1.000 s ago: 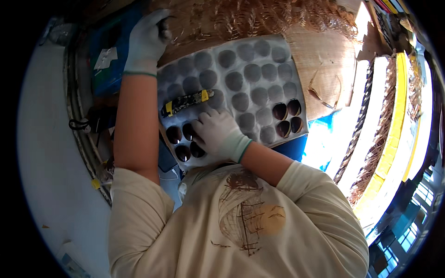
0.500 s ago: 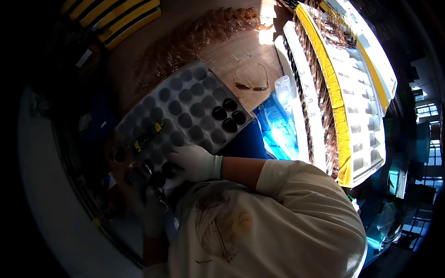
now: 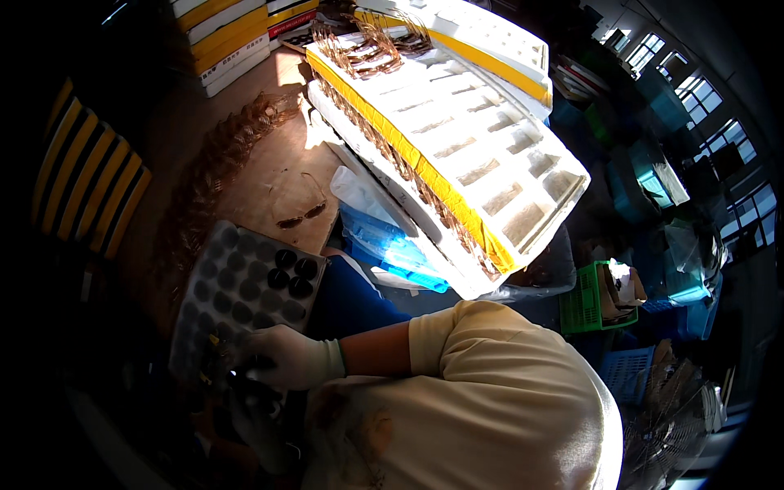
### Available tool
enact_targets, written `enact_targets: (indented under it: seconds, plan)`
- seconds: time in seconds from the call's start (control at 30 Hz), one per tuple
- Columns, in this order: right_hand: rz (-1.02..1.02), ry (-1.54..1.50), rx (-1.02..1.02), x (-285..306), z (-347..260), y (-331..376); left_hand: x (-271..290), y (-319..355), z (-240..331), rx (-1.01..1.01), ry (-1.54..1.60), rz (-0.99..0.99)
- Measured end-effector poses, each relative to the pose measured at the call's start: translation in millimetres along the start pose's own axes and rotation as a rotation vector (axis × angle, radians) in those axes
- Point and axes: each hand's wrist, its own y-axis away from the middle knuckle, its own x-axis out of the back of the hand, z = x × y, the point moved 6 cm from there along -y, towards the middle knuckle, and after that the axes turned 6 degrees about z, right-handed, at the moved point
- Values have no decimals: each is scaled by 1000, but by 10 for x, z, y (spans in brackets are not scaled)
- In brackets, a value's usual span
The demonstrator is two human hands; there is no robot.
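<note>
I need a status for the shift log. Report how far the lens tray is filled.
Done: four dark round lenses sit in pockets at the far corner of the grey pocketed tray. In hand: the gloved right hand rests at the tray's near edge; what its fingers touch there is too dark to tell. The left hand is in shadow below it. Left: most visible pockets look empty.

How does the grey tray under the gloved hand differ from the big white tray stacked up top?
The grey tray has round pockets and lies low by the right hand; the white tray has long rectangular pockets and sits tilted on a stack. A few of the grey tray's pockets hold dark round pieces, while the white tray's visible pockets look empty. The grey tray is smaller in view. Both are moulded, many-pocket trays.
</note>
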Motion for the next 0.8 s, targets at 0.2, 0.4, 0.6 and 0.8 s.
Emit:
enact_targets:
  seconds: [0.2,0.4,0.6,0.8]
  plan:
    - [-459,-126,-556,-109,-13,-80,23,208,199,-150,99,-81]
    - [-508,-430,-639,-195,219,116,86,260,284,87,484,-210]
    - [-449,-391,-615,-323,259,106,196,284,224,-81,319,-118]
    - [-410,-455,-772,-346,464,203,253,265,266,-173,-144,-24]
